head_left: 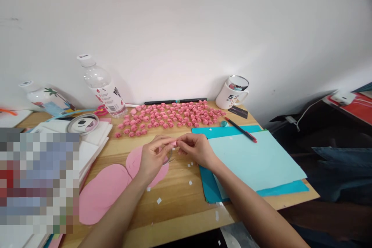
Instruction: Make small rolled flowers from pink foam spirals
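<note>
Between the fingertips of both hands is a small piece of pink paper (173, 143), mostly covered by the fingers. My left hand (156, 155) pinches it from the left, and my right hand (195, 147) closes on its other end. Under and beside my left hand lie round pink paper discs (105, 193), overlapping one another. Beyond my hands, many small rolled pink paper roses (165, 116) are spread in rows toward the wall. A ring, perhaps a tape roll (169, 157), shows partly behind my left hand.
Light blue paper (255, 162) lies over teal sheets (207, 186) on the right, with a red-and-black pen (241, 130) across them. A mug (229, 95) and a bottle (101, 89) stand by the wall. White scraps (159, 200) dot the wooden table. Stacked papers (95, 143) fill the left.
</note>
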`<state>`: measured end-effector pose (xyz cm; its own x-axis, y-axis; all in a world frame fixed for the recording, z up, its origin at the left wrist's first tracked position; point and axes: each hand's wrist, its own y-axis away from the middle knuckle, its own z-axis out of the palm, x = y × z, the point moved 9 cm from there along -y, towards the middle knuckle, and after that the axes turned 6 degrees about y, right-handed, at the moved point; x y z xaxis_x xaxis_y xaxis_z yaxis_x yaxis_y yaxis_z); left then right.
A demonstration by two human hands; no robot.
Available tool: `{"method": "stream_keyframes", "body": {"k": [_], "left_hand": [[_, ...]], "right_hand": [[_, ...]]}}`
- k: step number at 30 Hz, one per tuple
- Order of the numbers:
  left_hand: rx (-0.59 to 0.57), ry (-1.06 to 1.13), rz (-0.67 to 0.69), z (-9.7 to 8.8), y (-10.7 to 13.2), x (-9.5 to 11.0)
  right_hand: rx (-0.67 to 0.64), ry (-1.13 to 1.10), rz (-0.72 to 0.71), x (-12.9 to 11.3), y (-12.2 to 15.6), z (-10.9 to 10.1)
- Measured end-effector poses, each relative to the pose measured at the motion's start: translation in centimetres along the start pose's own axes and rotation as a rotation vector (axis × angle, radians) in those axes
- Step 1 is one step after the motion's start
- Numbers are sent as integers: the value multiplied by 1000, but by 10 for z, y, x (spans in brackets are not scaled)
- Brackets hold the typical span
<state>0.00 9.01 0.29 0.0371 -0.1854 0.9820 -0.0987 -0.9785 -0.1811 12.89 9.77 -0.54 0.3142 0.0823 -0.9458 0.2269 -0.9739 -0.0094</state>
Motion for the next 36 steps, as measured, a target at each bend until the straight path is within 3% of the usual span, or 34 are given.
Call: {"method": "stream_keyframes", "body": {"k": [12,20,36], "left_hand": [[-4,35,-7,0,0,2],[-1,41,-34,0,0,-3],[9,65,-88,-2,-1,-8]], "right_hand": [[-2,-22,12,0,0,0],[24,106,-111,-4,0,0],[48,317,-223,-13,3,0]]}}
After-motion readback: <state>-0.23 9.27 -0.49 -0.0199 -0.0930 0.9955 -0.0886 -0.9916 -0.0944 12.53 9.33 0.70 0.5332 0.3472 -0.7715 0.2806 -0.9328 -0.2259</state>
